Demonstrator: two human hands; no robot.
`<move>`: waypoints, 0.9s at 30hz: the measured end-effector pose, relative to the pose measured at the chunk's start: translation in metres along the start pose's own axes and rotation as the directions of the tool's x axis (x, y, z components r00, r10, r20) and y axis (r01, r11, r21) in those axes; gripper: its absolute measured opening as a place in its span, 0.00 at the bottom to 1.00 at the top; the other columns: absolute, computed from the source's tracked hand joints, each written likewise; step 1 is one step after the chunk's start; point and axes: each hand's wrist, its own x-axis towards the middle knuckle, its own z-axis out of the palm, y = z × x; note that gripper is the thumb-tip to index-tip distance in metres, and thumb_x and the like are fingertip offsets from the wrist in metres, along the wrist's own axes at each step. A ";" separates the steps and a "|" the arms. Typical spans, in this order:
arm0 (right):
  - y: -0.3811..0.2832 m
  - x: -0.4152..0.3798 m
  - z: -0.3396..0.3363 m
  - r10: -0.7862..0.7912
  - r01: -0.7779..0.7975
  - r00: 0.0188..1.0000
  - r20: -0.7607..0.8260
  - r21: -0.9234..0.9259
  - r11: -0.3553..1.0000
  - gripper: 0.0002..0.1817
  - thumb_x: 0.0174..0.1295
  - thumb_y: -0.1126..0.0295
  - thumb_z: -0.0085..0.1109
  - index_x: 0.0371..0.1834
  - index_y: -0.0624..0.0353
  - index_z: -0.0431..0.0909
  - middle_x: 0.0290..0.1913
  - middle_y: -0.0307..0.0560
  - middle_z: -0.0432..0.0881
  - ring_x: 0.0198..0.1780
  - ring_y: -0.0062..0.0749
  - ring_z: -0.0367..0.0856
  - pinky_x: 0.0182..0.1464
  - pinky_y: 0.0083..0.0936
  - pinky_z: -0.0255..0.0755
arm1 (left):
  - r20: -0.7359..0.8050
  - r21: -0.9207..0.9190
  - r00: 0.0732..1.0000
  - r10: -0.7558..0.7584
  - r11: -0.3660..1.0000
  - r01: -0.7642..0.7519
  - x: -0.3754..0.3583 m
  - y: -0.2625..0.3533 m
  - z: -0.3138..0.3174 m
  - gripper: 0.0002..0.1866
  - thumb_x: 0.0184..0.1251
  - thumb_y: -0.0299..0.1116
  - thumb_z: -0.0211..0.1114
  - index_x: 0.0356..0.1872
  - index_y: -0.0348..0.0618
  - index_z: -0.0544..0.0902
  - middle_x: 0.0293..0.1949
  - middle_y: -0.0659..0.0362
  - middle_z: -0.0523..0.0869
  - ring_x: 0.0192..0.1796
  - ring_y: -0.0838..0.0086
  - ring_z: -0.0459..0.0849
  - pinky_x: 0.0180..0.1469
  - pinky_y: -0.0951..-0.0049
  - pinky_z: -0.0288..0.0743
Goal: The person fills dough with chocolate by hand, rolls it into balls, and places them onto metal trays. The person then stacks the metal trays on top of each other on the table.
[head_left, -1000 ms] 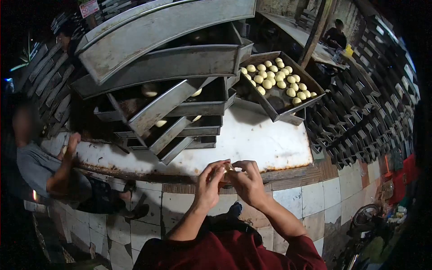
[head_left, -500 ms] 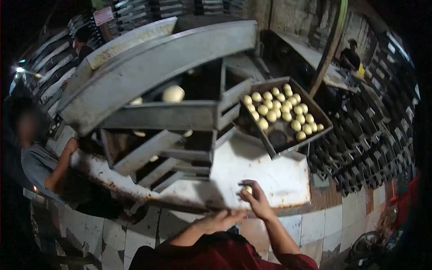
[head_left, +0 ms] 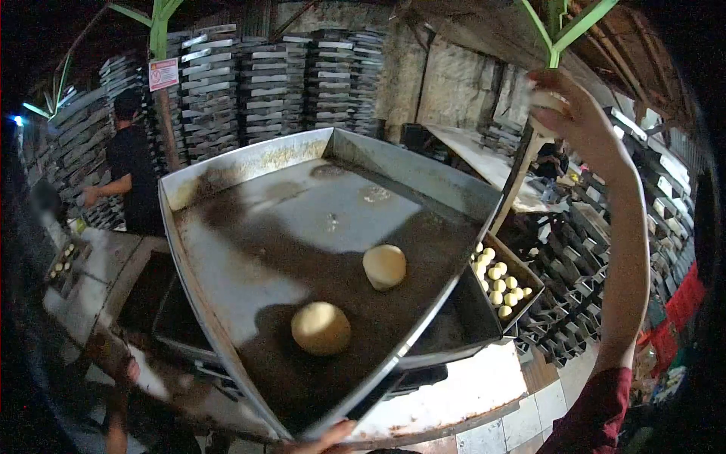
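Note:
A large metal tray (head_left: 302,227) fills the middle of the view, its near corner close to me. On its stained bottom are two round dough balls, one nearer (head_left: 321,328) and one farther right (head_left: 385,267). At the near corner, my left hand (head_left: 331,437) has its fingers on the rim; most of that hand is cut off by the frame's lower edge. My right hand (head_left: 578,121) is raised high at the right, apart from the tray. Its fingers are curled around a pale lump that looks like a dough ball (head_left: 550,101), partly hidden and blurred.
A second tray (head_left: 522,318) with many dough balls stands right of the large tray, on a white-topped table (head_left: 476,386). Stacks of metal trays (head_left: 208,98) line the back. A wooden post (head_left: 508,185) rises behind. One person (head_left: 134,163) stands at the left back.
The large tray now stands close in front of me, its inside showing. My right hand has risen from the table to the upper right. My left hand has reached the tray's rim. The view has tilted up.

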 end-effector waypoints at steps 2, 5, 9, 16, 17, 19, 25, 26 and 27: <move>-0.006 0.038 0.027 0.159 -0.156 0.987 0.000 -0.189 0.969 0.15 0.61 0.66 0.56 0.49 0.59 0.73 0.47 0.43 0.77 0.44 0.27 0.78 0.45 0.24 0.75 | -0.240 0.121 0.963 0.120 0.988 -0.093 0.014 -0.010 -0.024 0.16 0.59 0.41 0.62 0.41 0.38 0.79 0.32 0.53 0.80 0.34 0.63 0.80 0.36 0.64 0.74; 0.019 0.035 0.100 0.224 -0.140 0.938 0.266 -0.301 0.943 0.20 0.58 0.57 0.56 0.47 0.61 0.73 0.45 0.50 0.77 0.42 0.33 0.78 0.41 0.28 0.76 | -0.302 0.148 0.941 0.153 0.983 -0.112 0.018 -0.022 -0.030 0.14 0.61 0.40 0.60 0.37 0.39 0.78 0.29 0.54 0.78 0.31 0.65 0.78 0.33 0.66 0.72; 0.057 0.000 0.164 0.076 0.413 0.757 0.649 -0.566 0.714 0.40 0.55 0.40 0.53 0.58 0.64 0.63 0.47 0.62 0.74 0.49 0.39 0.75 0.45 0.35 0.74 | -0.325 0.156 0.926 0.194 0.976 -0.150 0.021 -0.026 -0.020 0.12 0.63 0.40 0.57 0.32 0.40 0.76 0.25 0.56 0.75 0.27 0.68 0.74 0.30 0.68 0.69; 0.013 0.049 0.119 0.307 -0.184 0.746 0.591 -0.261 0.948 0.32 0.62 0.44 0.44 0.42 0.69 0.75 0.40 0.60 0.78 0.43 0.33 0.77 0.42 0.34 0.74 | -0.340 0.202 0.906 0.252 0.961 -0.191 0.018 -0.011 0.004 0.16 0.66 0.39 0.53 0.22 0.41 0.72 0.18 0.59 0.70 0.20 0.72 0.69 0.25 0.71 0.64; 0.026 0.045 0.134 0.311 -0.196 0.745 0.591 -0.253 0.948 0.32 0.62 0.44 0.44 0.42 0.69 0.75 0.40 0.60 0.78 0.43 0.33 0.77 0.42 0.34 0.74 | -0.337 0.207 0.908 0.248 0.961 -0.185 0.016 -0.007 0.009 0.17 0.67 0.39 0.52 0.20 0.41 0.72 0.17 0.59 0.70 0.19 0.73 0.68 0.24 0.72 0.64; 0.060 0.026 0.164 0.179 0.173 0.530 0.829 -0.312 0.934 0.28 0.65 0.45 0.40 0.47 0.62 0.73 0.39 0.54 0.79 0.40 0.35 0.76 0.41 0.36 0.71 | -0.335 0.182 0.926 0.172 0.977 -0.115 0.002 -0.004 0.018 0.18 0.68 0.40 0.50 0.20 0.41 0.72 0.17 0.60 0.70 0.20 0.72 0.69 0.24 0.71 0.64; 0.166 -0.021 0.064 0.015 0.023 0.973 0.230 -0.161 0.987 0.20 0.66 0.54 0.41 0.31 0.58 0.76 0.20 0.39 0.72 0.23 0.28 0.70 0.29 0.26 0.67 | -0.463 0.663 0.876 0.138 0.710 0.238 0.027 0.035 0.031 0.17 0.70 0.43 0.47 0.33 0.41 0.77 0.26 0.55 0.76 0.26 0.65 0.75 0.33 0.66 0.74; 0.216 -0.044 0.059 -0.101 0.168 0.967 0.232 -0.288 0.943 0.16 0.64 0.58 0.45 0.32 0.59 0.77 0.19 0.39 0.72 0.22 0.27 0.68 0.27 0.27 0.66 | -0.487 0.691 0.867 0.110 0.656 0.305 0.021 0.042 0.044 0.18 0.69 0.44 0.46 0.33 0.41 0.77 0.27 0.55 0.76 0.27 0.65 0.75 0.34 0.65 0.73; 0.293 -0.065 0.086 -0.211 0.292 0.947 0.243 -0.370 0.882 0.11 0.62 0.64 0.49 0.34 0.59 0.77 0.17 0.39 0.71 0.20 0.27 0.68 0.24 0.28 0.65 | -0.534 0.696 0.842 0.074 0.604 0.388 0.015 0.049 0.055 0.18 0.69 0.44 0.46 0.33 0.41 0.77 0.28 0.55 0.76 0.29 0.65 0.74 0.36 0.65 0.73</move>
